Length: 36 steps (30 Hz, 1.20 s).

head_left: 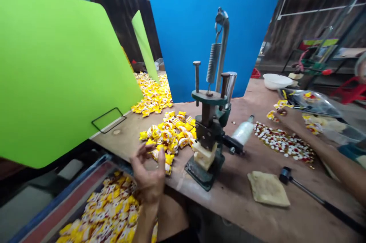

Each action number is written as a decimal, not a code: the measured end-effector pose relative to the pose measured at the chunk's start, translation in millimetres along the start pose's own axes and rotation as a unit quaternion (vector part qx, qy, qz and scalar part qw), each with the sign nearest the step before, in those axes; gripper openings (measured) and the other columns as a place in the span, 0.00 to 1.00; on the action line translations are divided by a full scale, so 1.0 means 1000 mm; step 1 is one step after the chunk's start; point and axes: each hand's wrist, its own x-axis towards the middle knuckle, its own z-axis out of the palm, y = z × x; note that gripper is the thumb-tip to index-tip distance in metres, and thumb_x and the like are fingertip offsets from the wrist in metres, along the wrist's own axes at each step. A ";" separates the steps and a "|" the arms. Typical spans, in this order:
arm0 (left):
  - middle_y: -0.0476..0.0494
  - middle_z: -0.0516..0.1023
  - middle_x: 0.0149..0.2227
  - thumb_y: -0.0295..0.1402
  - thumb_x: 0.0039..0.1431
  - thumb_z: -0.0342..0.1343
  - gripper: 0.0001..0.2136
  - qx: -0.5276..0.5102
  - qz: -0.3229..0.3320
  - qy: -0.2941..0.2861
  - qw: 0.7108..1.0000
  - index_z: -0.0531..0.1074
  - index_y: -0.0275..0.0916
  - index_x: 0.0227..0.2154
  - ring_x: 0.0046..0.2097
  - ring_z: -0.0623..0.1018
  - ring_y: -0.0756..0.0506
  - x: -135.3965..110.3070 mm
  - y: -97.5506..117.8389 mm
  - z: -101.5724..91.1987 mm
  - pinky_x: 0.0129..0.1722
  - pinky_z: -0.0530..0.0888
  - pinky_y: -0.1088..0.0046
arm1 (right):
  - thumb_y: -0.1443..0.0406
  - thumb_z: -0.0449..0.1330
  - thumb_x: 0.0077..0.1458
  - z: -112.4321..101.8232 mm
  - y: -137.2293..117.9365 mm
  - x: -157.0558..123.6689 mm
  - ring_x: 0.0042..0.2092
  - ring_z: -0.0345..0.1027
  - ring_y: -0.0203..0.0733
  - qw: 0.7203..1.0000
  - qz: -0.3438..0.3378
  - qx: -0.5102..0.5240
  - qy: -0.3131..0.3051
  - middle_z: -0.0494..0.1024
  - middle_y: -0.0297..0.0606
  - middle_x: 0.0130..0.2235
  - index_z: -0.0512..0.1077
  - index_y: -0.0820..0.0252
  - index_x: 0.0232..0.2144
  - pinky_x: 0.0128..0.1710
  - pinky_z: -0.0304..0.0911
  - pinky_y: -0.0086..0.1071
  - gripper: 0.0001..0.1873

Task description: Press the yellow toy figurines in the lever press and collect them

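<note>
My left hand [150, 174] is open, thumb and fingers apart, at the near edge of a pile of small yellow-and-white plastic pieces [167, 132]. To the right of that pile stands a green hand press [210, 121] with a tall spring and a cream block [204, 157] on its base. Across the table, my right hand [290, 119] has its fingertips closed on a yellow-and-white piece [272, 116]; the grip is partly hidden. Just below it lie many tiny white and dark red parts [286, 144].
A hammer [286, 176] and a cream square pad [268, 189] lie at the front right. Behind the press are a bottle [243, 132] and a blue board [206, 44]. A green board [57, 75] stands left, above a sack [63, 201] of pieces. A metal tray [326, 107] and white bowl [276, 81] sit far right.
</note>
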 end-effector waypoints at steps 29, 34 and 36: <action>0.32 0.82 0.61 0.49 0.64 0.68 0.29 -0.094 -0.072 -0.196 0.973 0.71 0.42 0.62 0.61 0.83 0.33 -0.096 0.017 0.064 0.62 0.80 0.51 | 0.47 0.70 0.63 0.017 -0.088 -0.223 0.48 0.80 0.48 0.850 0.064 0.513 -0.101 0.85 0.44 0.47 0.79 0.57 0.46 0.51 0.78 0.39 0.21; 0.31 0.82 0.59 0.48 0.52 0.77 0.46 -0.073 -0.129 -0.169 0.974 0.60 0.44 0.69 0.59 0.84 0.31 -0.102 0.021 0.078 0.57 0.81 0.51 | 0.42 0.54 0.72 -0.029 -0.174 -0.134 0.32 0.74 0.41 0.616 0.156 0.728 -0.257 0.77 0.37 0.30 0.72 0.57 0.36 0.34 0.77 0.34 0.26; 0.32 0.82 0.58 0.46 0.52 0.77 0.48 -0.100 -0.136 -0.153 0.974 0.58 0.45 0.70 0.58 0.84 0.33 -0.104 0.023 0.080 0.59 0.81 0.51 | 0.41 0.56 0.71 -0.040 -0.202 -0.156 0.30 0.71 0.39 0.662 0.021 0.700 -0.267 0.71 0.31 0.26 0.70 0.54 0.34 0.35 0.76 0.33 0.25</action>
